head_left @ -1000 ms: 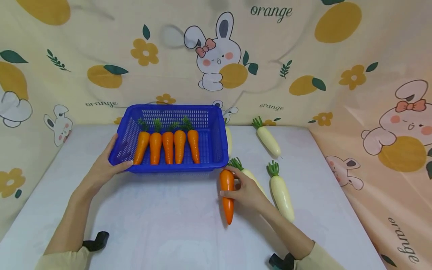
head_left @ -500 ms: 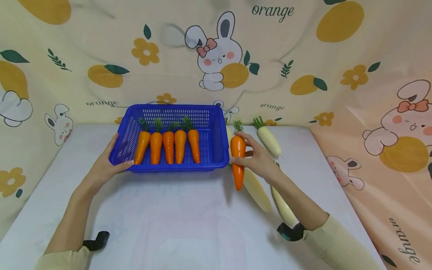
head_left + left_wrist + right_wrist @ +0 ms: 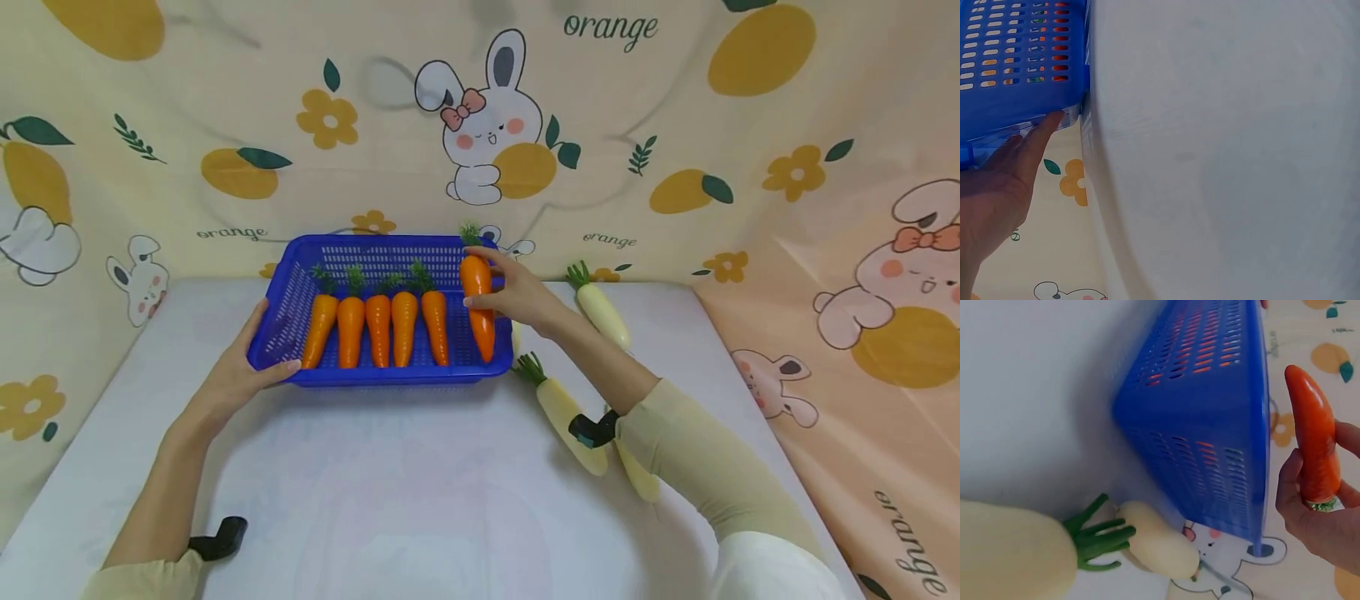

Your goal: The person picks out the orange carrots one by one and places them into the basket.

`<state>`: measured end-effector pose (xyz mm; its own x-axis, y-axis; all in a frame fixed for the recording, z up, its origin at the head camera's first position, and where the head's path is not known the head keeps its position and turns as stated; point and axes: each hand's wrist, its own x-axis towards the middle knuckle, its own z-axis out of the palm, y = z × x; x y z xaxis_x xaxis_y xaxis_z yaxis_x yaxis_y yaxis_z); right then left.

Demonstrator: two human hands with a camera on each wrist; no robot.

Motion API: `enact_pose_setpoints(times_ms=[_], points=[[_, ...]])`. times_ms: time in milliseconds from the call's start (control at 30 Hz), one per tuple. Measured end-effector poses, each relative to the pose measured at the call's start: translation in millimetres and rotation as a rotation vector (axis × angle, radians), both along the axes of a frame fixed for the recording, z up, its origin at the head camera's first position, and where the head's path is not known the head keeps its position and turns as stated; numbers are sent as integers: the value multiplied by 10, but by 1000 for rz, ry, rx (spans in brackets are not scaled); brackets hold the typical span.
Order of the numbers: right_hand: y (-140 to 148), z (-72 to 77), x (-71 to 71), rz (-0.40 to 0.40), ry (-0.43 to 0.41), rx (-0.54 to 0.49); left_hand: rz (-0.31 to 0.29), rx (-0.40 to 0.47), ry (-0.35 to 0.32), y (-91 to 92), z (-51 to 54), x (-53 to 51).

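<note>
My right hand (image 3: 522, 290) pinches an orange carrot (image 3: 478, 307) with a green top between thumb and fingers, over the right end of a blue plastic basket (image 3: 390, 377). In the right wrist view the carrot (image 3: 1314, 428) is apart from the basket wall (image 3: 1210, 400), above its rim. Several carrots (image 3: 349, 332) lie side by side in the basket, green tops toward the back. My left hand (image 3: 234, 377) holds the basket's front left corner, thumb on the front rim. The left wrist view has that hand (image 3: 1007, 181) against the basket's side (image 3: 1016, 100).
White radishes with green tops lie on the white table (image 3: 390, 500) to the right of the basket: one at the back (image 3: 602, 312), one in front (image 3: 572, 423). Another (image 3: 637, 471) is partly covered by my right forearm. A patterned cloth (image 3: 337, 192) hangs behind.
My right hand has carried the carrot from in front of the basket's right corner, past its right side, then left over the basket. The left hand has stayed on the basket.
</note>
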<state>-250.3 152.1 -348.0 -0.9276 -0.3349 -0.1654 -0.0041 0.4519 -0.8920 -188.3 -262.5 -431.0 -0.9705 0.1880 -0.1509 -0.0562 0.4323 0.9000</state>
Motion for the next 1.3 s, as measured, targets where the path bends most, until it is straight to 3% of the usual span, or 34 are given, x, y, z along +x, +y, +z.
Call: enact_pose_setpoints(times_ms=[200,500,567,700,833,933,1133,1300], points=[[-201,-114,-162,-1,24,35,-5,20,2,-14,3,-5],[-541,-401,-315,-163,-123,-171,-7,44,-20,-37,-31,-3],[-578,-463,-330,-194,-130,-157,-12,52,-22,-27,-38,-10],[-612,-553,-364,-253,-98,-27,-29,55,-7,0,-23,-41],[-636,-580,-369,-280,-73,99,-35,39,1,3,5,-53],[-643,-577,-353,-275,-93,116,-36,29,-6,-1,15,-38],[-618,-545,-288,-249,-182,1,-44,0,-23,-7,20,-25],[-576,-424,-233,-219,-205,-112,-51,-70,17,-61,37,-8]])
